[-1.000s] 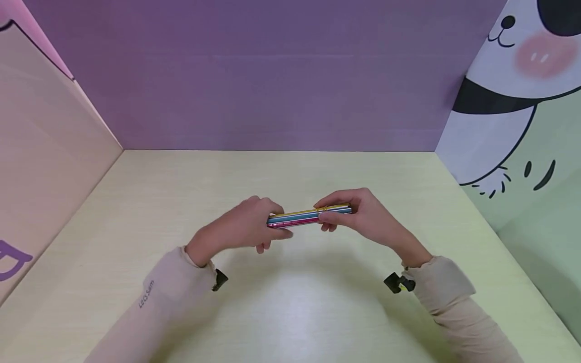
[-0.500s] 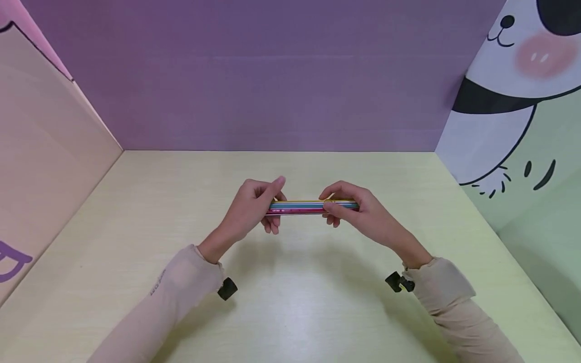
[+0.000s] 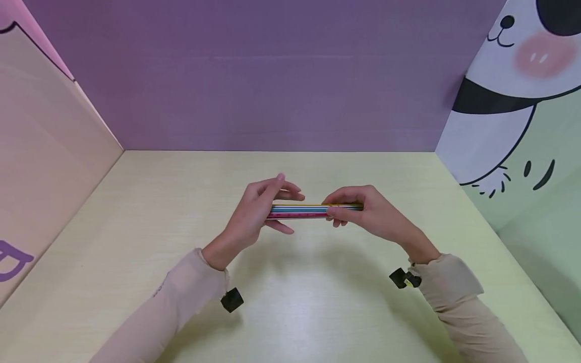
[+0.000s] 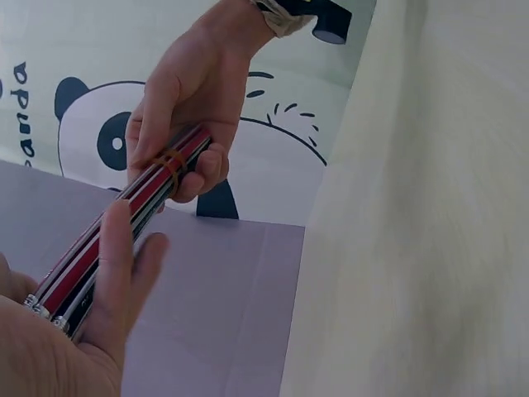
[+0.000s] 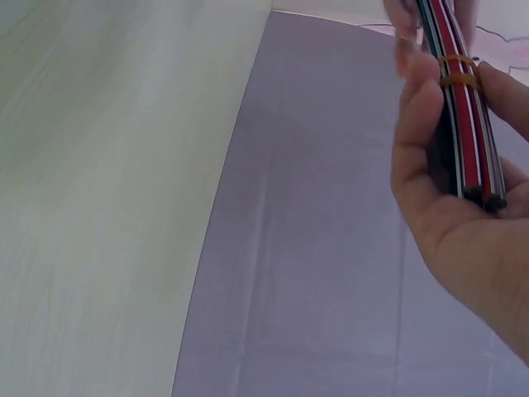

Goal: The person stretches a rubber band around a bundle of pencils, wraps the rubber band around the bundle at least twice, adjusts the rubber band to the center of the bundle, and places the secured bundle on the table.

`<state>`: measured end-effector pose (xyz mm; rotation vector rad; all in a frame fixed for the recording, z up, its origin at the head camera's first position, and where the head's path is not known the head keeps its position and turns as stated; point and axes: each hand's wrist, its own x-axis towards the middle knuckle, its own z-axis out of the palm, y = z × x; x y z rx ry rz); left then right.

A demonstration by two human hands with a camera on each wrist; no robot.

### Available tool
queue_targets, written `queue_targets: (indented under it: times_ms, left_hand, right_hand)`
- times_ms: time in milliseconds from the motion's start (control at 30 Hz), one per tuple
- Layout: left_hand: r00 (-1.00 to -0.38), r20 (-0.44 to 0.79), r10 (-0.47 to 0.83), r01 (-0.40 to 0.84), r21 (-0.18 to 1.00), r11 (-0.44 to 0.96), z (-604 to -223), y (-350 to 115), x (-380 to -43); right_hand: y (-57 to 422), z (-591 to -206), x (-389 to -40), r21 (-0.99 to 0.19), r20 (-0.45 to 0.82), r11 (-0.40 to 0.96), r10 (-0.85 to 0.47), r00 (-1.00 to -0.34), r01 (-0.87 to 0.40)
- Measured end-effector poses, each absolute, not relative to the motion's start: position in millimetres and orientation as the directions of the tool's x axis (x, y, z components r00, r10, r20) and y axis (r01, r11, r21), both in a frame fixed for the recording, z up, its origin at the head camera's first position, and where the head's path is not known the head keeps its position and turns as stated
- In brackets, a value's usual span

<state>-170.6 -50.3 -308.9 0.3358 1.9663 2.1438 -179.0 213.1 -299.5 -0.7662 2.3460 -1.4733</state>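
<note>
A bundle of striped pencils point(image 3: 299, 212) is held level above the table, its sides showing yellow, blue, red and silver. My right hand point(image 3: 369, 214) grips the right part between thumb and fingers. Near that grip a yellow-orange rubber band point(image 5: 459, 80) wraps round the bundle; it is also seen in the left wrist view, where the pencils point(image 4: 99, 236) look red and black. My left hand point(image 3: 249, 209) is at the other end, its fingers spread and fairly straight, with the pencil ends right at the palm.
The pale wooden table point(image 3: 290, 312) extends under both hands. A purple wall point(image 3: 281, 80) stands at the back, a pinkish panel point(image 3: 45, 141) on the left, and a green panel with a panda drawing point(image 3: 535, 151) on the right. Each sleeve cuff carries a small black camera point(image 3: 232, 300).
My left hand has turned from holding the left end from above and opened its fingers, palm now at the pencil ends. The bundle has levelled and shifted slightly right with my right hand.
</note>
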Motion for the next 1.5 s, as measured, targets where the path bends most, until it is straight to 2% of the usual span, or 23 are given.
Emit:
queue_targets:
  times_ms: [167, 400, 633, 933, 1067, 1233, 1367, 1500]
  left_hand:
    - [-0.949, 0.075, 0.305, 0.008, 0.977, -0.214, -309.5, -51.7, -172.0]
    - [-0.92, 0.15, 0.363, 0.017, 0.939, -0.344, -304.8, -61.0, -173.4]
    - [-0.926, 0.156, 0.344, 0.025, 0.934, -0.355, -300.8, -63.6, -175.4]
    - [-0.944, 0.172, 0.282, 0.053, 0.922, -0.383, -305.5, -60.6, -178.5]
    - [-0.942, 0.199, 0.271, 0.082, 0.917, -0.391, -309.6, -56.0, -179.3]
    - [-0.913, 0.247, 0.326, 0.124, 0.926, -0.356, -315.1, -46.8, -176.1]
    - [-0.903, 0.245, 0.353, 0.108, 0.925, -0.365, -315.2, -46.7, -173.9]
    - [-0.91, 0.25, 0.33, 0.097, 0.903, -0.418, -313.4, -49.0, -174.0]
  right_hand:
    - [208.2, -299.2, -176.8, -0.866, 0.085, 0.383, -0.522, -0.848, -0.323]
    - [211.4, -296.8, -175.7, -0.899, 0.086, 0.322, -0.533, -0.842, -0.296]
    - [222.3, -295.2, -178.4, -0.926, 0.061, 0.268, -0.589, -0.806, -0.265]
    - [219.0, -298.3, -177.4, -0.935, 0.06, 0.259, -0.555, -0.83, -0.241]
    - [213.6, -297.8, -173.2, -0.933, 0.064, 0.272, -0.518, -0.853, -0.235]
    - [204.1, -301.7, -169.4, -0.924, 0.063, 0.289, -0.529, -0.846, -0.25]
    - [203.9, -301.1, -170.2, -0.91, 0.058, 0.313, -0.555, -0.829, -0.273]
    - [214.0, -293.0, -171.0, -0.878, 0.058, 0.374, -0.538, -0.841, -0.3]
